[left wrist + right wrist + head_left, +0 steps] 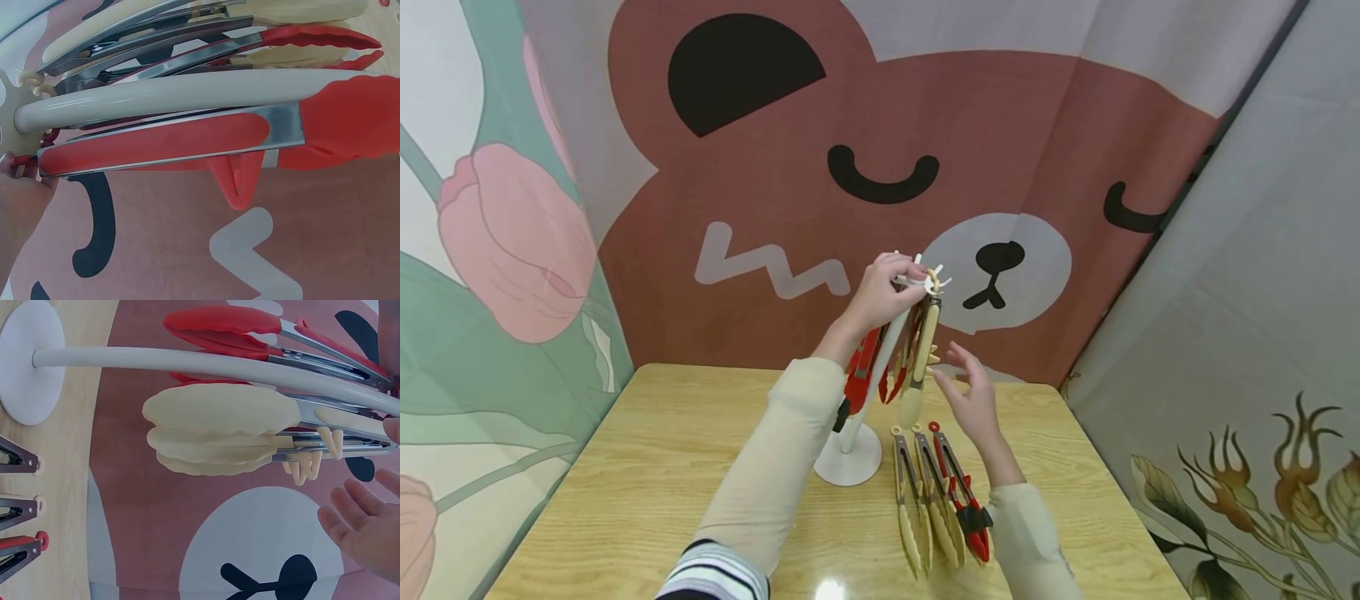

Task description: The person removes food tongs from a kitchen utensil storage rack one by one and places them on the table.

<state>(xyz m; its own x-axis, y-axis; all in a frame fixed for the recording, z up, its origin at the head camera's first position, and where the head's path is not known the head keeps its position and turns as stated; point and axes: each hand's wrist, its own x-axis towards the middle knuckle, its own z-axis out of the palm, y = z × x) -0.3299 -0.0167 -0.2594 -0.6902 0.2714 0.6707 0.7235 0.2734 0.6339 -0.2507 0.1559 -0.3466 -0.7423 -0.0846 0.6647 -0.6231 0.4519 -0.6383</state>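
Note:
A white hook stand [847,467] stands on the table with several kitchen tongs hanging from its top. My left hand [883,287] is raised to that top, its fingers and thumb curled round the hooked head. Cream tongs [927,337] hang on the right side, their ring over a hook; in the right wrist view, cream tips [219,409] lie close together. Red tongs [156,144] hang beside the pole, their upper end near my left fingers. My right hand [973,400] is apart from the hanging tongs, fingers spread and holding nothing.
On the wooden table [700,475], in front of the stand, lie two cream tongs [910,508] and red tongs [958,492] side by side, rings toward the back. A curtain with a bear print [760,192] hangs behind the table.

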